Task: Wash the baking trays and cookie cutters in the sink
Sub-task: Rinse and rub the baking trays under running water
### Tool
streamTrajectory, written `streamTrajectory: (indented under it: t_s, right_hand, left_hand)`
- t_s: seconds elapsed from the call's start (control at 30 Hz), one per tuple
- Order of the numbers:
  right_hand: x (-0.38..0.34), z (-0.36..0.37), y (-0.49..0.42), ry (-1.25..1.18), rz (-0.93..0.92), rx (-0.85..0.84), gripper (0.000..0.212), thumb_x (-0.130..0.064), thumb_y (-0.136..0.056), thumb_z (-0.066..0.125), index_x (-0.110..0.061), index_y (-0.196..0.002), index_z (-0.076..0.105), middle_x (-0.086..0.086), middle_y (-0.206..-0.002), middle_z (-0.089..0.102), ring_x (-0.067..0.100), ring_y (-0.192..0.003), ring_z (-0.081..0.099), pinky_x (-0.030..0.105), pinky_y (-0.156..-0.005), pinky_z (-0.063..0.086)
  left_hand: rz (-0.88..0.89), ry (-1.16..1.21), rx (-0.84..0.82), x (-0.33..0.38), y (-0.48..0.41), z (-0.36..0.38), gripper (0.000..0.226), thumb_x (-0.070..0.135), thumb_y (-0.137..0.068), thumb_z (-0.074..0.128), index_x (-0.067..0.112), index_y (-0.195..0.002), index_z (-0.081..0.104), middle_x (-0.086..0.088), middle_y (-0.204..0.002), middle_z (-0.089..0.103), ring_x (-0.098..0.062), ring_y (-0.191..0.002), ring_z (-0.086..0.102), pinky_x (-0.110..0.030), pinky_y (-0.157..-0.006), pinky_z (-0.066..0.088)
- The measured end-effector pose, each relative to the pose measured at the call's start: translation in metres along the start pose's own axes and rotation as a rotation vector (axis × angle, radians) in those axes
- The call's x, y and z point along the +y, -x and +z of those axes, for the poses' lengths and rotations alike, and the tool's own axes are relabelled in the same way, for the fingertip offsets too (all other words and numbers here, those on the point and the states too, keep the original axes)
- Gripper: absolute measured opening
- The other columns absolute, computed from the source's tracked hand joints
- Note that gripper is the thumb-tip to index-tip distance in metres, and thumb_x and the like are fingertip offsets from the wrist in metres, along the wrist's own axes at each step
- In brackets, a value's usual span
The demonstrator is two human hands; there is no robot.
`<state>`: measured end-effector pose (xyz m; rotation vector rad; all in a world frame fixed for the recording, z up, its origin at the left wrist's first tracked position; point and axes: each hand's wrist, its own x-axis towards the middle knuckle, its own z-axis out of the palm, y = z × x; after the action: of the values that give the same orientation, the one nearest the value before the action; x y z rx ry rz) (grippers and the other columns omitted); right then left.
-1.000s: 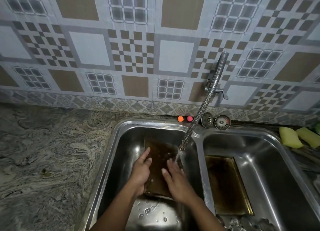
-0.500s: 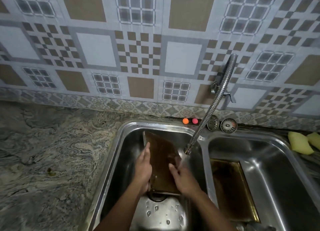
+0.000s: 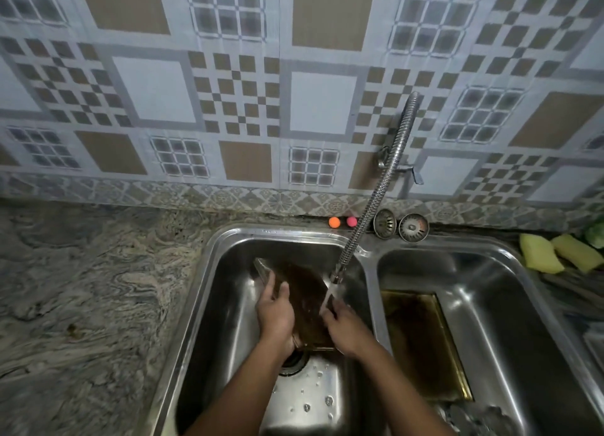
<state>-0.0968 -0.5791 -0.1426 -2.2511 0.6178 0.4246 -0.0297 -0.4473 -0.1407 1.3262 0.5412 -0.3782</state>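
1. A brown-stained rectangular baking tray (image 3: 307, 301) is held inside the left bowl of a double stainless-steel sink (image 3: 277, 232), tilted with its far end raised toward the far wall of the bowl.
2. The tray's left edge is gripped by the left hand (image 3: 274, 311), with the thumb laid on the stained face and the fingers wrapped behind the rim.
3. The tray's right edge is gripped by the right hand (image 3: 346, 327), its fingers bent over the rim directly beneath the water.
4. A thin stream of water (image 3: 328, 296) is poured from a flexible coiled metal tap spout (image 3: 376, 193) onto the right side of the tray and the right fingers.
5. A round drain opening (image 3: 294, 362) is seen just below the tray's near end, and water droplets are scattered on the bowl floor near it.
6. A second brown-stained flat baking tray (image 3: 421, 340) is laid flat on the floor of the right bowl.
7. Blurred metal pieces (image 3: 474, 416) are seen at the near end of the right bowl; what they are cannot be told.
8. Two round metal sink strainers (image 3: 385, 223) are propped on the far rim, right of the spout, and a small orange ball (image 3: 334, 222) and a small pink ball (image 3: 351, 221) are set just left of it.
9. Two yellow sponges (image 3: 541, 254) are placed right of the sink, and a swirled grey stone countertop (image 3: 98, 288) is spread to its left.
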Motion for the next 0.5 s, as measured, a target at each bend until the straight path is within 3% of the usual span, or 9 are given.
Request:
streamTrajectory:
  t_s: [0.07,0.13,0.17,0.23,0.33,0.37,0.43,0.5]
  right_hand:
    - [-0.016,0.009,0.0,-0.02,-0.123,0.019,0.056,-0.054,-0.095,0.034,-0.029,-0.144,0.042,-0.002,-0.15,0.045,0.021,-0.138,0.04,0.041,-0.114,0.034]
    - [-0.03,0.013,0.022,0.004,-0.381,0.048,0.052,-0.05,-0.098,0.03,-0.034,-0.146,0.042,-0.015,-0.152,0.041,0.006,-0.142,0.032,0.033,-0.118,0.026]
    - [-0.031,0.012,0.034,0.057,-0.513,0.128,0.048,-0.047,-0.101,0.029,-0.034,-0.143,0.047,-0.017,-0.147,0.046,0.001,-0.139,0.035,0.028,-0.117,0.026]
    - [-0.02,0.002,0.04,0.156,-0.675,0.359,0.049,-0.047,-0.104,0.025,-0.028,-0.128,0.063,-0.013,-0.129,0.064,0.004,-0.123,0.055,0.028,-0.107,0.04]
    - [-0.008,-0.011,0.025,0.113,-0.538,0.607,0.054,-0.045,-0.104,0.025,-0.022,-0.094,0.072,-0.005,-0.092,0.072,0.012,-0.089,0.064,0.039,-0.088,0.052]
    - [-0.015,-0.011,0.023,0.101,-0.498,0.65,0.048,-0.04,-0.102,0.03,-0.022,-0.085,0.07,-0.006,-0.083,0.07,0.012,-0.081,0.061,0.04,-0.085,0.051]
    - [-0.044,-0.01,0.025,0.177,-0.561,0.678,0.037,-0.032,-0.097,0.037,-0.024,-0.08,0.068,-0.008,-0.078,0.068,0.011,-0.077,0.058,0.038,-0.084,0.048]
    - [-0.06,-0.01,0.026,0.293,-0.758,0.554,0.037,-0.034,-0.1,0.035,-0.025,-0.087,0.068,-0.009,-0.088,0.069,0.012,-0.083,0.06,0.036,-0.083,0.044]
  left_hand:
    - [-0.045,0.076,0.014,0.019,0.019,0.002,0.041,0.016,-0.1,0.053,0.04,-0.133,0.058,-0.005,-0.13,0.063,-0.024,-0.109,0.064,-0.039,-0.088,0.056]
    - [-0.094,0.179,0.047,0.027,0.019,0.002,0.046,0.006,-0.102,0.045,0.032,-0.14,0.053,-0.01,-0.122,0.066,-0.025,-0.094,0.067,-0.035,-0.072,0.055]
    - [-0.135,0.224,0.08,0.027,0.012,0.001,0.047,0.004,-0.103,0.043,0.033,-0.139,0.052,-0.013,-0.119,0.066,-0.026,-0.088,0.067,-0.036,-0.067,0.055]
    - [-0.206,0.268,0.139,0.03,0.007,0.0,0.047,0.002,-0.102,0.039,0.027,-0.141,0.05,-0.02,-0.12,0.064,-0.031,-0.081,0.066,-0.04,-0.06,0.056]
    - [-0.317,0.286,0.2,0.027,0.006,0.001,0.043,0.003,-0.097,0.043,0.015,-0.137,0.054,-0.024,-0.118,0.065,-0.041,-0.089,0.067,-0.064,-0.06,0.055]
    - [-0.362,0.275,0.233,0.024,0.006,0.002,0.038,0.002,-0.096,0.045,0.009,-0.131,0.057,-0.024,-0.115,0.066,-0.041,-0.089,0.068,-0.064,-0.059,0.055]
    - [-0.383,0.254,0.267,0.025,0.009,0.005,0.029,0.002,-0.097,0.044,0.0,-0.122,0.059,-0.021,-0.11,0.066,-0.036,-0.079,0.066,-0.045,-0.051,0.057]
    - [-0.363,0.283,0.177,0.018,0.003,0.006,0.032,0.007,-0.1,0.041,-0.003,-0.127,0.055,-0.015,-0.103,0.064,-0.028,-0.073,0.063,-0.034,-0.047,0.055]
